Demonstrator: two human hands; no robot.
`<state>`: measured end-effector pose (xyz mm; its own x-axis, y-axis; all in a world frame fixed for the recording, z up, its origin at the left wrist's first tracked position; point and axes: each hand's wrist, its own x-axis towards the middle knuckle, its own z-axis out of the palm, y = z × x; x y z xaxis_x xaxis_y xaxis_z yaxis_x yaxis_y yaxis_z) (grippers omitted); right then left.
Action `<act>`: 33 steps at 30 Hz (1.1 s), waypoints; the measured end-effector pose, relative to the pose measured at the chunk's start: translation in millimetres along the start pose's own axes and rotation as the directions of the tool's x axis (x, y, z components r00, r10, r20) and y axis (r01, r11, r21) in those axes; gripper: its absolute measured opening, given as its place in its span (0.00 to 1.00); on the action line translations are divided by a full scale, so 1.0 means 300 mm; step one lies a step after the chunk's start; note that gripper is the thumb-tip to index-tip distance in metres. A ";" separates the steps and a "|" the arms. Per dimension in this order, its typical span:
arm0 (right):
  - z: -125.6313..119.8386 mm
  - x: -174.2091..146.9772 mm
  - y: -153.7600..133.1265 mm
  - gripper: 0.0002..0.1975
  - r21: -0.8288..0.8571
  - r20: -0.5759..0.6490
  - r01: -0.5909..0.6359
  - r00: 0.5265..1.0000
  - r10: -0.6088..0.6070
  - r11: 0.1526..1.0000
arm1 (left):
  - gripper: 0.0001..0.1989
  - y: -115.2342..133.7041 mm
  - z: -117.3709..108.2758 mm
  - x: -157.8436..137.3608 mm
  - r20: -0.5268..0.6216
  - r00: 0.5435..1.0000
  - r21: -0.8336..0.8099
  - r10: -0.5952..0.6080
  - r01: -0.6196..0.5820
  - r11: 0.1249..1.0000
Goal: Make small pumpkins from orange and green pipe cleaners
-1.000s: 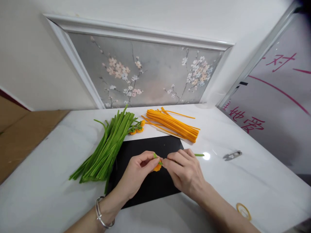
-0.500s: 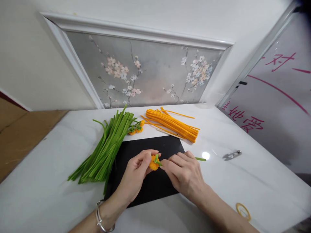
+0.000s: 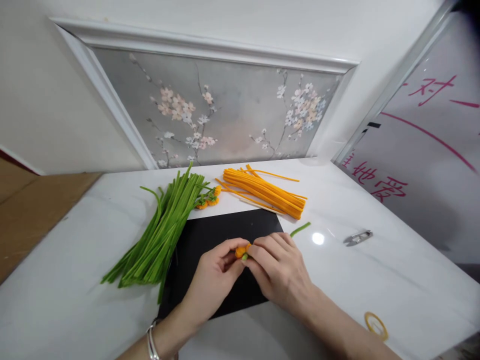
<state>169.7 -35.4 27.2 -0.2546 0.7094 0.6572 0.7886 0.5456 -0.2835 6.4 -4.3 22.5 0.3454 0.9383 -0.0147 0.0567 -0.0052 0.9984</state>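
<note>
Left hand point(image 3: 213, 272) and right hand point(image 3: 280, 266) pinching small orange-and-green flower point(image 3: 240, 252) over black mat point(image 3: 225, 227). Green stems point(image 3: 161, 235) overlap mat's left edge; orange stems point(image 3: 264, 192) beyond far edge; snips point(image 3: 359, 238) well apart, right.

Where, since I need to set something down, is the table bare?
Bare: between the scissors and yellow ring; left of the green stems. Crowded: the back, with orange flowers and orange stems; over the black mat, where left hand and right hand hold another flower.

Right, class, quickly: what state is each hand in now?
Left hand: closed, pinching the small orange flower.
Right hand: closed, fingertips at that flower, green stem showing beyond the hand.
</note>
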 end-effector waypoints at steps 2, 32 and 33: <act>0.016 -0.006 -0.006 0.06 -0.005 -0.013 -0.017 1.000 0.016 1.000 | 0.11 -0.003 0.011 -0.008 -0.012 1.000 0.006 0.002 -0.002 1.000; -0.001 -0.007 0.019 0.13 0.340 0.296 -0.314 0.930 0.216 0.887 | 0.04 -0.001 0.002 -0.003 -0.054 0.977 0.176 0.206 -0.194 0.965; -0.009 -0.003 0.017 0.13 0.418 0.355 -0.388 0.902 0.245 0.822 | 0.04 0.003 0.003 -0.005 -0.061 0.978 0.156 0.200 -0.188 0.970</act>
<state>175.6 -34.5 26.9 -0.2356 0.9321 0.2752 0.5125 0.3598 -0.7797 6.6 -6.1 23.4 0.2916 0.9377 0.1887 0.1364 -0.2360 0.9621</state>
